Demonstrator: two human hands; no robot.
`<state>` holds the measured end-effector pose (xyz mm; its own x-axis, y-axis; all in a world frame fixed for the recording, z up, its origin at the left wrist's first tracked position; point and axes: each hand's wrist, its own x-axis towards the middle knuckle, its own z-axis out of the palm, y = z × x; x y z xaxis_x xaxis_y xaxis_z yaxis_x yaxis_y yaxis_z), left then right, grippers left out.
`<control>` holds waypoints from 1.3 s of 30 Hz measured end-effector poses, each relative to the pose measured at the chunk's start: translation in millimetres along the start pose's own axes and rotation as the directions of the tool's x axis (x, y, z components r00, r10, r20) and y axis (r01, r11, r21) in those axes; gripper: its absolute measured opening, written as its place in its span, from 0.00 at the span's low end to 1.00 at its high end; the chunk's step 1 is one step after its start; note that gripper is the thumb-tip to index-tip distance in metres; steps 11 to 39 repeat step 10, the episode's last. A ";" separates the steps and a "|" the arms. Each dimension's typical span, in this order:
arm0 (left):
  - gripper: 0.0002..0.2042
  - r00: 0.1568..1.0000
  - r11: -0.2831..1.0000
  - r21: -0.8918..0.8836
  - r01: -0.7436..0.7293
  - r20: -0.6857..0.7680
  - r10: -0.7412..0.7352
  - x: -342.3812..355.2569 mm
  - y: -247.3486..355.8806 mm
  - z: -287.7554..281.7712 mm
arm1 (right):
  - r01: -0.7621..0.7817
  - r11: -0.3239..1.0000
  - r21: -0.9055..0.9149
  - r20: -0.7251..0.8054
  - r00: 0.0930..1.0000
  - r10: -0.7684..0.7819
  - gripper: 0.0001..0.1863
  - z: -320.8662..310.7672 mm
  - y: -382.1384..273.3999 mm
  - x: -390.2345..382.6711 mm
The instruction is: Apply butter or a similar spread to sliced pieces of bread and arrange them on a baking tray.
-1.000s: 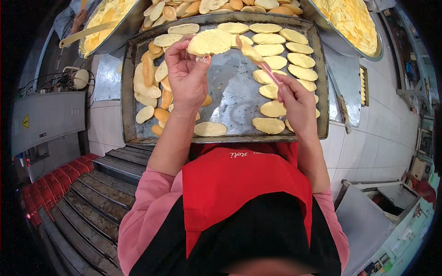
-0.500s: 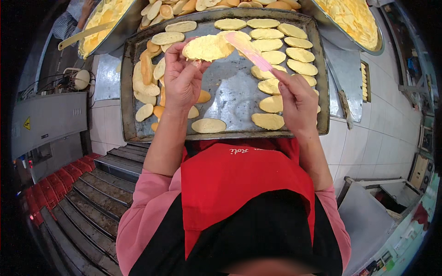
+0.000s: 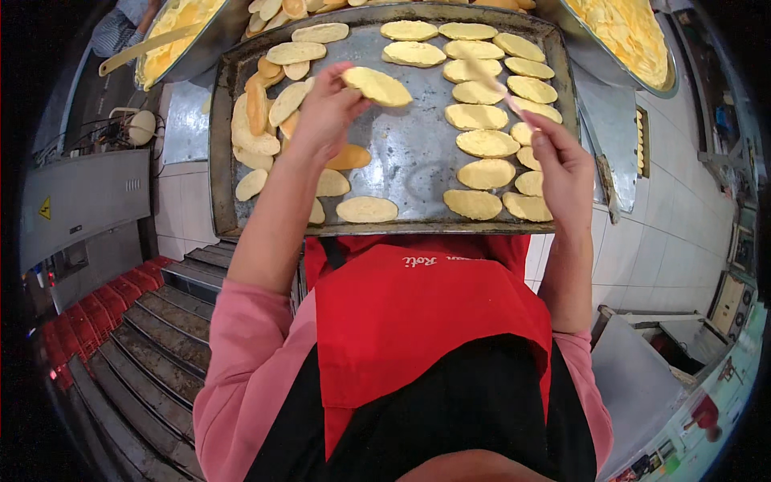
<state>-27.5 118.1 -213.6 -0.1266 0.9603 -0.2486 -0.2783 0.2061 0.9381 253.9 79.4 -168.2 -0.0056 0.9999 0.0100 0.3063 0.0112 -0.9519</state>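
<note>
My left hand [image 3: 331, 108] is closed on the end of an oval bread slice [image 3: 377, 87] coated with yellow cream, holding it tilted above the large dark baking tray [image 3: 401, 145]. In my right hand [image 3: 562, 157] is a pink spatula [image 3: 514, 103], its blade blurred by motion over the coated slices. Several cream-coated slices [image 3: 487, 144] lie in columns along the tray's right side, with a few more at its far edge. Plain bread slices [image 3: 290, 101], some overlapping, sit at the left and below my left wrist; one plain slice [image 3: 367, 210] rests near the front rim.
Metal bowls of yellow cream [image 3: 178, 34] stand beyond the tray's far corners; a pale-handled tool [image 3: 148, 53] lies across the left one. More bread [image 3: 281, 11] is heaped behind the tray. A long knife [image 3: 604, 177] lies to the right. Dark metal racks [image 3: 173, 337] stand lower left.
The spatula has left the bread slice and moved right with my right hand. My left hand still holds the slice, which has tilted with its right end down.
</note>
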 end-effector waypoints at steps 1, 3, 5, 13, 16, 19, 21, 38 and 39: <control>0.19 0.998 0.997 0.052 0.063 -0.033 -0.061 9.5 -16.6 4.4 | -0.082 0.988 0.131 -0.011 0.996 0.084 0.13 -1.8 -0.6 -1.9; 0.19 0.991 0.987 0.103 0.122 -0.060 -0.116 26.3 -30.0 15.1 | -0.120 0.957 0.265 -0.008 0.992 0.126 0.13 -0.6 1.1 -5.9; 0.19 0.977 0.953 0.246 0.177 -0.163 -0.139 36.1 -36.8 21.4 | -0.174 0.900 0.399 -0.015 0.980 0.196 0.14 2.5 0.1 -12.0; 0.22 0.985 0.842 0.520 0.146 -0.001 -0.170 47.7 -29.6 12.2 | -0.173 0.899 0.402 0.024 0.984 0.179 0.15 -11.9 20.5 -20.2; 0.22 0.985 0.842 0.520 0.146 -0.001 -0.170 47.7 -29.6 12.2 | -0.173 0.899 0.402 0.024 0.984 0.179 0.15 -11.9 20.5 -20.2; 0.22 0.985 0.842 0.520 0.146 -0.001 -0.170 47.7 -29.6 12.2 | -0.173 0.899 0.402 0.024 0.984 0.179 0.15 -11.9 20.5 -20.2; 0.22 0.985 0.842 0.520 0.146 -0.001 -0.170 47.7 -29.6 12.2 | -0.173 0.899 0.402 0.024 0.984 0.179 0.15 -11.9 20.5 -20.2; 0.22 0.985 0.842 0.520 0.146 -0.001 -0.170 47.7 -29.6 12.2 | -0.173 0.899 0.402 0.024 0.984 0.179 0.15 -11.9 20.5 -20.2; 0.22 0.985 0.842 0.520 0.146 -0.001 -0.170 47.7 -29.6 12.2 | -0.173 0.899 0.402 0.024 0.984 0.179 0.15 -11.9 20.5 -20.2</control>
